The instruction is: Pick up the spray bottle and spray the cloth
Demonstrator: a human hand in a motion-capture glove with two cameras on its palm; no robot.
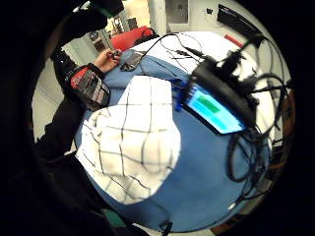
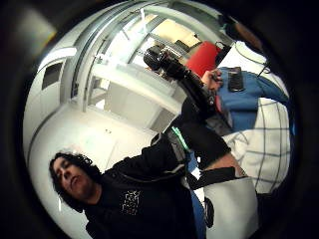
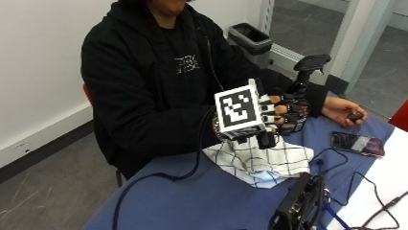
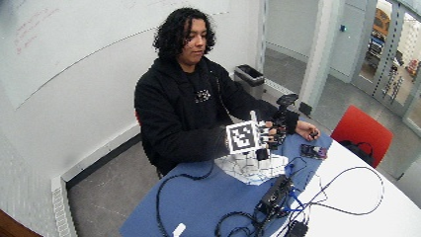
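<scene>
The gloved right hand (image 3: 277,117) is up off the counter (image 3: 210,196), fingers (image 3: 280,109) curled round the body of the spray bottle (image 3: 300,96), so the pick-up looks done. In the outside view the bottle stands nearly upright in the grip, its long axis running top to bottom, with the black trigger head (image 3: 311,62) at the twelve o'clock end, well clear above the hand. Whether a finger sits on the trigger I cannot tell from here.

Now the relation that matters: the cloth (image 3: 265,160), white with a dark grid, lies on the blue counter directly under the hand, at about six o'clock from the fingers. The little-finger palm view confirms it, with the cloth (image 1: 130,142) spread out beneath the palm. The nozzle, though, seems to point out sideways, toward roughly two o'clock in the outside view, not down at the cloth. So my read is that the bottle needs tipping forward and down before any squeeze, or the spray would pass over the fabric.

The bare left hand (image 3: 344,112) rests on the counter at three o'clock, holding a small dark object, just beside a phone (image 3: 357,143). Near the cloth's five o'clock edge sits a black device (image 3: 300,201) with cables, worth keeping out of the mist.
</scene>
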